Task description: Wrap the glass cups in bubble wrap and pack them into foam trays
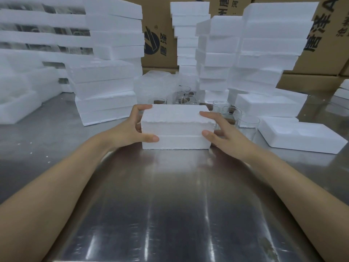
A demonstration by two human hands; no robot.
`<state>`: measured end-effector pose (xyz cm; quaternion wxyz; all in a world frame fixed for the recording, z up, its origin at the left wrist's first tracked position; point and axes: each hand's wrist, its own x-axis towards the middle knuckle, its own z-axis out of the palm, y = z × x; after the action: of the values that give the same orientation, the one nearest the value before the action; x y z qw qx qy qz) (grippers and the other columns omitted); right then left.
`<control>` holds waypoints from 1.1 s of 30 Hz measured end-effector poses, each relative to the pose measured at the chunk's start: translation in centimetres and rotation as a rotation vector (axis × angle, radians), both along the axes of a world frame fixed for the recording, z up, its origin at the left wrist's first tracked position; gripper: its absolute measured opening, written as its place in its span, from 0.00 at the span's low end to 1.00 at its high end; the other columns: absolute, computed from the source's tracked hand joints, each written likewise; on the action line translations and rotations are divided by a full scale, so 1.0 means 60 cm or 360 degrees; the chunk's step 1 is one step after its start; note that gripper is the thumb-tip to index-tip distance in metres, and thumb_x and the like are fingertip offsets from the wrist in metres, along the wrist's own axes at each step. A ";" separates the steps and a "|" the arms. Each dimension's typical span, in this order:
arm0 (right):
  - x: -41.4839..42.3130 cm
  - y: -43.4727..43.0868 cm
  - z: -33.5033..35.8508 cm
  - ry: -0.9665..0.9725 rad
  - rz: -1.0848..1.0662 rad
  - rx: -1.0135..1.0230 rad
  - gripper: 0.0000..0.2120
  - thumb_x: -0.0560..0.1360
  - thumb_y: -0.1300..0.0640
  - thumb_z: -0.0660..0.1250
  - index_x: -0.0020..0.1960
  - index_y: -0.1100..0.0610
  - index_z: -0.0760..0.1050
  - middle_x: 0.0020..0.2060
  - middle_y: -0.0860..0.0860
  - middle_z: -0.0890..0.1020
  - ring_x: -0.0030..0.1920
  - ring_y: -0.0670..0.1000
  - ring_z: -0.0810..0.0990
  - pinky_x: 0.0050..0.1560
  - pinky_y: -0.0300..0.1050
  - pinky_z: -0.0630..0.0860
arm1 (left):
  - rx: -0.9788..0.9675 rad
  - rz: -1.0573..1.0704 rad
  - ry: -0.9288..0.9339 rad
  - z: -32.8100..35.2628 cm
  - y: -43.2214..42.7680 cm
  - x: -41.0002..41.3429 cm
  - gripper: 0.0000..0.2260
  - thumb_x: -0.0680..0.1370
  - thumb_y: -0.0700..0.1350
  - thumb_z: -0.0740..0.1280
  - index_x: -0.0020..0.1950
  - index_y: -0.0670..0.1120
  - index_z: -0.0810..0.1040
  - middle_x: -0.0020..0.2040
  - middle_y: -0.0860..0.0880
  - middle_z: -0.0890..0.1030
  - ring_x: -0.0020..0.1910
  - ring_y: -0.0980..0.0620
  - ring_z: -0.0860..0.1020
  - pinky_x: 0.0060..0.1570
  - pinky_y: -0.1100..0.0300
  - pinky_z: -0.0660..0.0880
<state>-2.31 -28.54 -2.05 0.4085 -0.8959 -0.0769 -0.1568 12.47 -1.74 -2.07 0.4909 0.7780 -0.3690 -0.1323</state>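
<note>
Right now your two hands hold a closed foam tray box (176, 127) that sits on the shiny metal desk (170, 205) in front of you. It is two white foam halves, one on top of the other. Your left hand (130, 129) grips its left end, with the thumb on the front and a finger up on the top corner. Your right hand (224, 132) grips its right end the same way, thumb on the front and a finger on top.

Just behind the box stand some clear glass cups (231, 115), bare and upright. A see-through stack of bubble wrap (154, 86) sits behind them. An open foam tray (300, 137) lies to the right of the cups, and another one (270, 104) lies behind it. Tall piles of foam trays (105, 72) stand on both sides, some leaning. Brown cardboard boxes (160, 31) stand at the back.
</note>
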 end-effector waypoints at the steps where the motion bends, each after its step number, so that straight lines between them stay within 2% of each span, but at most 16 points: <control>1: 0.000 -0.001 0.000 0.0006 -0.0003 -0.0013 0.20 0.76 0.43 0.63 0.60 0.22 0.60 0.67 0.36 0.67 0.63 0.41 0.73 0.61 0.36 0.72 | 0.0009 0.0006 -0.0018 -0.001 0.001 0.001 0.38 0.70 0.39 0.76 0.70 0.58 0.56 0.56 0.66 0.67 0.42 0.85 0.68 0.37 0.84 0.66; 3: 0.001 -0.001 -0.001 0.0005 -0.0018 -0.0030 0.23 0.76 0.45 0.66 0.60 0.22 0.60 0.67 0.35 0.66 0.63 0.41 0.73 0.62 0.37 0.71 | 0.0008 0.0033 -0.0027 0.000 0.001 0.003 0.39 0.69 0.40 0.77 0.69 0.59 0.57 0.56 0.65 0.69 0.42 0.84 0.70 0.37 0.83 0.67; 7: 0.002 0.000 -0.005 -0.0023 -0.0053 -0.0013 0.24 0.76 0.49 0.68 0.65 0.30 0.62 0.68 0.40 0.67 0.62 0.43 0.75 0.62 0.40 0.73 | -0.0018 0.0054 -0.0005 0.005 0.004 0.000 0.39 0.65 0.43 0.80 0.66 0.62 0.61 0.59 0.56 0.74 0.43 0.68 0.79 0.40 0.75 0.73; 12: -0.002 -0.005 -0.007 0.0006 -0.0035 -0.0004 0.28 0.75 0.51 0.70 0.69 0.35 0.62 0.68 0.41 0.68 0.61 0.43 0.75 0.53 0.29 0.74 | -0.0048 0.0049 0.0039 0.010 0.005 -0.007 0.39 0.57 0.52 0.81 0.60 0.69 0.63 0.61 0.53 0.75 0.52 0.57 0.80 0.45 0.69 0.76; 15: -0.005 0.000 -0.006 -0.0026 -0.0021 0.0016 0.32 0.73 0.45 0.70 0.70 0.31 0.58 0.71 0.39 0.64 0.65 0.42 0.72 0.57 0.29 0.71 | -0.0068 0.0056 0.0056 0.009 0.005 -0.005 0.39 0.56 0.53 0.81 0.59 0.69 0.64 0.60 0.52 0.76 0.48 0.60 0.81 0.43 0.71 0.75; 17: -0.007 0.005 -0.005 -0.0030 -0.0001 0.0104 0.40 0.69 0.40 0.69 0.72 0.28 0.48 0.73 0.33 0.55 0.66 0.35 0.69 0.58 0.29 0.70 | -0.0079 0.0058 0.0065 0.010 0.008 -0.005 0.39 0.55 0.53 0.81 0.59 0.68 0.65 0.59 0.52 0.77 0.47 0.60 0.81 0.43 0.70 0.76; 20: -0.009 0.009 -0.002 0.0044 -0.0010 0.0396 0.45 0.66 0.36 0.72 0.68 0.23 0.41 0.73 0.31 0.52 0.60 0.37 0.76 0.51 0.31 0.75 | -0.0131 0.0075 0.0064 0.020 0.017 -0.008 0.40 0.56 0.50 0.81 0.62 0.64 0.65 0.57 0.52 0.79 0.48 0.57 0.82 0.44 0.67 0.77; 23: -0.009 0.010 -0.001 0.0047 0.0056 0.0600 0.47 0.66 0.35 0.71 0.70 0.28 0.39 0.73 0.35 0.51 0.57 0.38 0.79 0.48 0.32 0.77 | -0.0238 0.0176 -0.0174 0.062 0.033 -0.018 0.36 0.61 0.46 0.80 0.62 0.61 0.66 0.43 0.64 0.82 0.40 0.63 0.81 0.38 0.73 0.74; 25: -0.010 0.009 -0.005 0.0046 0.0103 0.0670 0.42 0.73 0.38 0.65 0.72 0.30 0.36 0.75 0.36 0.48 0.58 0.41 0.79 0.52 0.36 0.78 | -0.0429 0.0319 -0.0357 0.111 0.053 -0.021 0.35 0.62 0.46 0.81 0.61 0.63 0.66 0.43 0.69 0.80 0.40 0.65 0.81 0.37 0.73 0.75; 27: -0.009 0.006 -0.008 0.0044 0.0099 0.0646 0.42 0.73 0.42 0.63 0.73 0.31 0.34 0.75 0.36 0.47 0.59 0.43 0.80 0.55 0.37 0.78 | -0.0648 0.0500 -0.0481 0.169 0.076 -0.010 0.35 0.61 0.49 0.82 0.60 0.63 0.66 0.45 0.66 0.82 0.43 0.64 0.82 0.39 0.70 0.77; 29: -0.004 0.005 -0.009 0.0057 0.0103 0.0600 0.43 0.72 0.42 0.62 0.74 0.33 0.35 0.75 0.37 0.48 0.59 0.44 0.80 0.55 0.38 0.78 | -0.0747 0.0697 -0.0554 0.220 0.099 0.018 0.36 0.59 0.55 0.82 0.59 0.62 0.64 0.49 0.58 0.82 0.47 0.60 0.82 0.41 0.65 0.79; 32: 0.003 0.004 -0.010 0.0061 0.0136 0.0557 0.44 0.70 0.42 0.64 0.74 0.34 0.37 0.75 0.37 0.50 0.58 0.46 0.80 0.54 0.41 0.79 | -0.0622 0.0940 -0.0526 0.271 0.125 0.076 0.45 0.54 0.61 0.81 0.65 0.57 0.62 0.58 0.46 0.78 0.53 0.50 0.80 0.46 0.57 0.80; 33: 0.005 0.003 -0.010 0.0055 0.0142 0.0539 0.44 0.70 0.41 0.64 0.74 0.34 0.38 0.74 0.37 0.51 0.57 0.47 0.81 0.54 0.42 0.79 | -0.0558 0.1004 -0.0481 0.279 0.132 0.095 0.47 0.53 0.61 0.80 0.66 0.55 0.62 0.61 0.45 0.76 0.55 0.49 0.79 0.47 0.57 0.79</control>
<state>-2.00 -28.34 -2.68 0.5612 -0.8127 -0.0819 -0.1337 18.20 6.16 14.69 0.5730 0.7683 -0.1970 0.2062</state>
